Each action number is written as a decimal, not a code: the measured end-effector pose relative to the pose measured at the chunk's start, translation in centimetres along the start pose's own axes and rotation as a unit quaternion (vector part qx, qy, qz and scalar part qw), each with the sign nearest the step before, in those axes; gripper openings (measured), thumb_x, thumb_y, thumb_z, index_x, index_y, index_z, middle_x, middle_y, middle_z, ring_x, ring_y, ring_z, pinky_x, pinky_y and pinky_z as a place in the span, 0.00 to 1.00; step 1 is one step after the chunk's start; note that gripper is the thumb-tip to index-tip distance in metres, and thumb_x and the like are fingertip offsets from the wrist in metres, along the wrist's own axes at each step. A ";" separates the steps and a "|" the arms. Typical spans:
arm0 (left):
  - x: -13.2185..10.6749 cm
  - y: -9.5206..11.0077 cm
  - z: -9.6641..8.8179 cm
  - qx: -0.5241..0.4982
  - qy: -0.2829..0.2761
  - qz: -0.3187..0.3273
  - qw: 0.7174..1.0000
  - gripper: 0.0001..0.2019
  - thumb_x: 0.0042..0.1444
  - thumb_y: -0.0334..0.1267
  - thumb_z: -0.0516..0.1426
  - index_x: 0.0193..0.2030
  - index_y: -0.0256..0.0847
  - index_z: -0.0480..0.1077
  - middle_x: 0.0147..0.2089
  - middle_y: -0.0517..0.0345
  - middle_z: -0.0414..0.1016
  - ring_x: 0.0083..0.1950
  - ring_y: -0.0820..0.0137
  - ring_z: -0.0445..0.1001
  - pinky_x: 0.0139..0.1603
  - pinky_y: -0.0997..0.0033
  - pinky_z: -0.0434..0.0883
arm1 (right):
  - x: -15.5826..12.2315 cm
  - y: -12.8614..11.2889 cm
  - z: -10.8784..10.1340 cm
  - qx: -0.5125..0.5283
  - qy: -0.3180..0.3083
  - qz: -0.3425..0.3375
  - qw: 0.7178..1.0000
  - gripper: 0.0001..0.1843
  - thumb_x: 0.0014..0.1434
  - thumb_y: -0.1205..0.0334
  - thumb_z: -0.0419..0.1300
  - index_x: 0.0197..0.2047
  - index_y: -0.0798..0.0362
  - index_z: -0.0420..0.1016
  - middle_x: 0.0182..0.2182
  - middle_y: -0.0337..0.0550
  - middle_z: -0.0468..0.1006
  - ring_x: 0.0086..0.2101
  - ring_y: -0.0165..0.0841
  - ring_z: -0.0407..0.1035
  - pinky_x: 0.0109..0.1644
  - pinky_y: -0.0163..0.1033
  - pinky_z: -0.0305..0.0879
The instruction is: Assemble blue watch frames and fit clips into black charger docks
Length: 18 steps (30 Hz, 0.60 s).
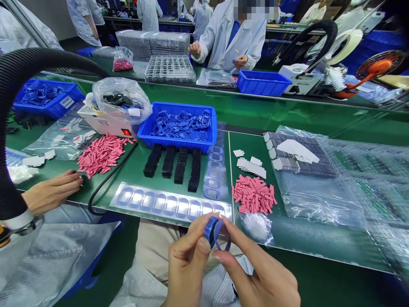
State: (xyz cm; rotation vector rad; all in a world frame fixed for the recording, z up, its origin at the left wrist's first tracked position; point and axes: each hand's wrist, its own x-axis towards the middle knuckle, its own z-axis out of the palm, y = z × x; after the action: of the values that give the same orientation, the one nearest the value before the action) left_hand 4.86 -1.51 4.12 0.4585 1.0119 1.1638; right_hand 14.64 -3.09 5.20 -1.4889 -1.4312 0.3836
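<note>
Near the table's front edge my left hand [188,256] pinches a small blue plastic housing [209,229] with a dark inside. Close beside it, my right hand [255,260] grips a thin blue oval ring-shaped film [226,243] between thumb and fingertips. Film and housing almost meet; whether they touch I cannot tell. Just beyond my hands lies a clear sheet [137,196] bearing a row of blue oval outlines. A second such strip [213,170] runs away from me along the table.
A blue bin [147,132] holds many blue frames, with black stacked pieces [181,166] before it. Pink strips [254,194] and white pads [252,167] lie right. A neighbour's hand [54,192] rests left, under a black hose [47,57]. Another person [223,38] works opposite.
</note>
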 end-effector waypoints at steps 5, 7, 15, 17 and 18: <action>0.0 -0.1 0.1 0.033 -0.011 0.039 0.999 0.17 0.41 0.52 0.62 0.37 0.47 0.79 0.48 0.53 0.77 0.55 0.57 0.68 0.58 0.64 0.63 | 0.2 -0.3 -0.1 -0.038 0.004 -0.042 0.998 0.18 0.56 0.55 0.60 0.50 0.45 0.73 0.36 0.42 0.81 0.32 0.35 0.76 0.39 0.34 0.74; 0.0 0.0 0.1 0.038 -0.017 0.044 0.998 0.16 0.43 0.51 0.62 0.37 0.48 0.79 0.46 0.53 0.79 0.55 0.57 0.68 0.58 0.64 0.62 | 0.2 -0.2 -0.2 -0.048 0.007 -0.041 0.998 0.17 0.56 0.55 0.60 0.50 0.44 0.73 0.36 0.42 0.81 0.31 0.34 0.76 0.38 0.34 0.74; 0.2 0.3 -0.2 0.067 -0.017 0.073 0.995 0.12 0.45 0.49 0.62 0.37 0.52 0.78 0.44 0.56 0.80 0.53 0.59 0.69 0.58 0.62 0.63 | 0.1 -0.4 0.0 -0.038 0.012 -0.042 0.998 0.18 0.56 0.59 0.61 0.51 0.46 0.73 0.37 0.42 0.80 0.32 0.35 0.76 0.38 0.34 0.74; 0.4 0.4 -0.3 0.086 -0.030 0.103 0.991 0.10 0.46 0.47 0.61 0.37 0.53 0.78 0.43 0.56 0.80 0.50 0.61 0.71 0.55 0.63 0.66 | 0.2 -0.4 0.0 -0.026 0.004 -0.042 0.999 0.19 0.56 0.60 0.61 0.52 0.45 0.72 0.38 0.42 0.80 0.34 0.36 0.76 0.38 0.35 0.74; 0.6 0.4 -0.3 0.096 -0.041 0.129 0.986 0.10 0.47 0.47 0.61 0.38 0.53 0.77 0.43 0.56 0.80 0.48 0.62 0.71 0.53 0.63 0.67 | 0.3 -0.3 0.0 -0.019 -0.001 -0.042 0.999 0.20 0.56 0.60 0.61 0.53 0.45 0.71 0.38 0.42 0.80 0.34 0.36 0.76 0.38 0.35 0.75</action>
State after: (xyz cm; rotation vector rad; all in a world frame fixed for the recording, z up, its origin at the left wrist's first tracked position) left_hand 4.38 -0.93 4.02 0.8036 1.0170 1.2712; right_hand 14.56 -2.91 5.59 -1.4540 -1.5045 0.3086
